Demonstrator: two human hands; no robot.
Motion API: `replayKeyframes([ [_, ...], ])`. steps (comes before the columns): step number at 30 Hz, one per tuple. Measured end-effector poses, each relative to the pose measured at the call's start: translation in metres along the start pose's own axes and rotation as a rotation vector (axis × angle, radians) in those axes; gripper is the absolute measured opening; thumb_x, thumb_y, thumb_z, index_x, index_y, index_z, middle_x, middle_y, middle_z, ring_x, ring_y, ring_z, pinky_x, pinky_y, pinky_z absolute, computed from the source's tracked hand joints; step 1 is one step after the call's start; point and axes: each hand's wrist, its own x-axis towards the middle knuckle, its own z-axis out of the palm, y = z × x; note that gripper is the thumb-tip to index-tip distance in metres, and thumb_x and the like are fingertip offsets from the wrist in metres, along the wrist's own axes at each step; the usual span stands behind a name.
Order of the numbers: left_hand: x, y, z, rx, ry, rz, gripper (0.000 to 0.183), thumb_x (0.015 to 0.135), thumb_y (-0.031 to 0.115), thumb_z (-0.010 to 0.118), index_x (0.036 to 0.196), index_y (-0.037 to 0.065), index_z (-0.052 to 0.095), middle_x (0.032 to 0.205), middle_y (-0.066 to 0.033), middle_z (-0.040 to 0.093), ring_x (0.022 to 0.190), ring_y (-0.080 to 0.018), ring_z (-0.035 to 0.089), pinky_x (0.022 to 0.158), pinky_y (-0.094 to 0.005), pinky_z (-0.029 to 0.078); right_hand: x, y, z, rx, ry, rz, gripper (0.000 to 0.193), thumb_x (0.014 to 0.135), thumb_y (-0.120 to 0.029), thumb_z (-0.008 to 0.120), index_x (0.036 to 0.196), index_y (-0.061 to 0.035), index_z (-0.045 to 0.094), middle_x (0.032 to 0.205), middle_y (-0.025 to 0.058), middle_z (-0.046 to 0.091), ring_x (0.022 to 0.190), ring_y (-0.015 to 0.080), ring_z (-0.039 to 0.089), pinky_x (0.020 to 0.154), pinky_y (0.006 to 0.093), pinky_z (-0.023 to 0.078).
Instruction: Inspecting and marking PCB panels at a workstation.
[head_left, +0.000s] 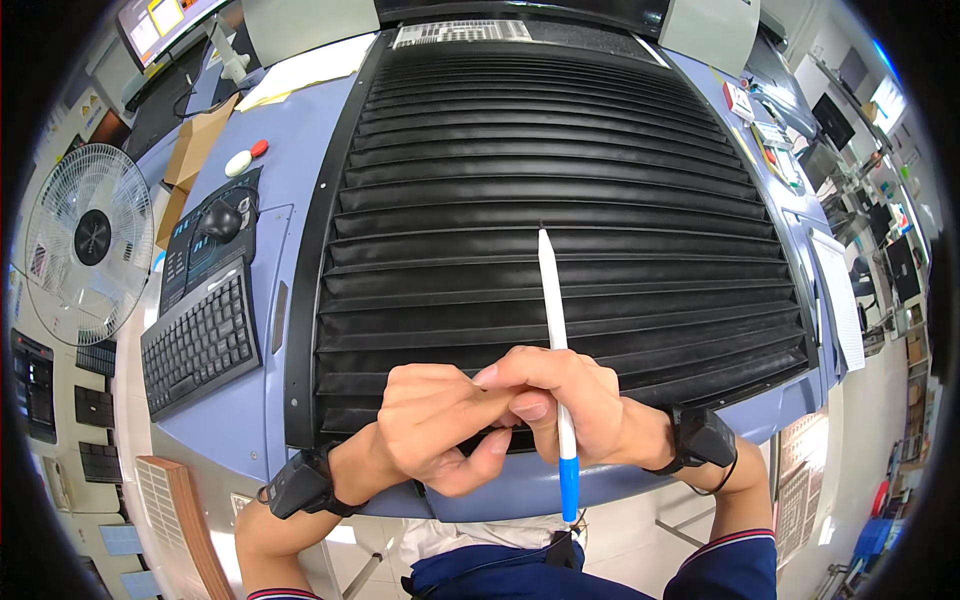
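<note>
My right hand (588, 410) is closed around a white pen (553, 300) with a blue end. The pen stands nearly upright in the picture, its thin dark tip pointing away from me and its blue end toward my body. My left hand (428, 415) is closed, with its fingers curled and its fingertips meeting those of my right hand. Whatever lies between the left fingers, if anything, is hidden. Both hands are above the near edge of a black pleated bellows cover (560, 200) on a machine. A black band device sits on each wrist.
At left on the blue-grey machine top are a black keyboard (203, 338), a black mouse (221, 222), and a white and a red button (260, 148). A standing fan (92, 245) is beyond them. A white paper pad (838, 300) lies along the right edge.
</note>
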Motion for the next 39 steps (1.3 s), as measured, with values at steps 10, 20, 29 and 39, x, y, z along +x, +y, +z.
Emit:
replayKeyframes([
  [10, 0.0, 0.0, 0.0, 0.012, -0.017, -0.02, 0.04, 0.067, -0.002, 0.064, 0.106, -0.005, 0.072, 0.065, -0.0034, 0.066, 0.05, -0.016, 0.061, 0.051, -0.0261, 0.05, 0.003, -0.003, -0.007, -0.001, -0.028, 0.042, 0.029, 0.108, -0.018, 0.041, 0.123, 0.0032, 0.054, 0.081, 0.0126, 0.069, 0.067, 0.0191, 0.072, 0.059, 0.0284, 0.058],
  [20, 0.024, -0.031, -0.041, 0.674, -0.035, -0.476, 0.052, 0.089, 0.017, 0.068, 0.134, -0.006, 0.055, 0.127, -0.0284, 0.061, 0.114, -0.04, 0.063, 0.096, -0.0434, 0.052, 0.024, 0.045, -0.048, -0.555, 0.158, 0.225, 0.024, 0.1, -0.011, 0.059, 0.122, -0.0011, 0.059, 0.097, 0.0204, 0.072, 0.087, 0.0314, 0.074, 0.076, 0.0362, 0.058],
  [29, 0.001, -0.064, -0.058, 0.626, 0.066, -0.774, 0.067, 0.09, 0.029, 0.071, 0.142, -0.005, 0.046, 0.153, -0.0346, 0.032, 0.137, -0.0447, 0.043, 0.11, -0.0461, 0.04, 0.021, 0.064, -0.052, -0.621, -0.324, 0.479, 0.037, 0.094, -0.022, 0.069, 0.124, -0.0043, 0.055, 0.109, 0.0249, 0.066, 0.094, 0.044, 0.067, 0.079, 0.049, 0.054],
  [39, 0.024, -0.036, -0.059, 0.144, 0.456, -0.33, 0.051, 0.092, 0.012, 0.065, 0.139, -0.002, 0.052, 0.137, -0.0206, 0.057, 0.125, -0.0298, 0.059, 0.098, -0.0381, 0.053, 0.043, 0.044, -0.053, -0.516, 0.343, 0.468, 0.02, 0.102, -0.017, 0.059, 0.108, 0.0012, 0.064, 0.096, 0.0126, 0.07, 0.08, 0.0153, 0.066, 0.076, 0.0283, 0.056],
])
